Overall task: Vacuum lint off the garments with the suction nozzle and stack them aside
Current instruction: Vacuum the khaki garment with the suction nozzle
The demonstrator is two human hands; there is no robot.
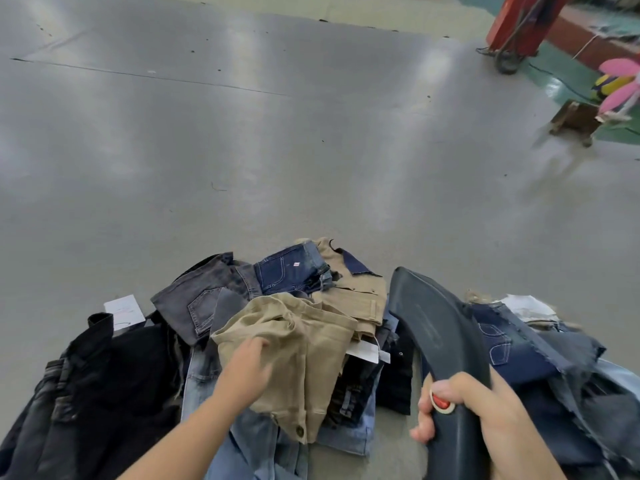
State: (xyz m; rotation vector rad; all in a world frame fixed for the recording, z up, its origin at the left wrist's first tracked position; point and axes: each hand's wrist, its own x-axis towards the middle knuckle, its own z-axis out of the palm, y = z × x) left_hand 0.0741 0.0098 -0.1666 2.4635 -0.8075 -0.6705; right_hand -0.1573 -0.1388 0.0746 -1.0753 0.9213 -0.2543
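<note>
In the head view, our right hand grips the dark suction nozzle at lower right, raised off the cloth. Our left hand rests on khaki trousers atop the garment heap at bottom centre; whether it pinches them we cannot tell. We judge the vacuuming about to begin: next, the nozzle must come down onto the khaki.

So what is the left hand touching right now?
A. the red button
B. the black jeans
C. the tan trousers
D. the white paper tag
C: the left hand has its fingers on the tan trousers atop the pile, while the right hand holds the dark nozzle.
</note>
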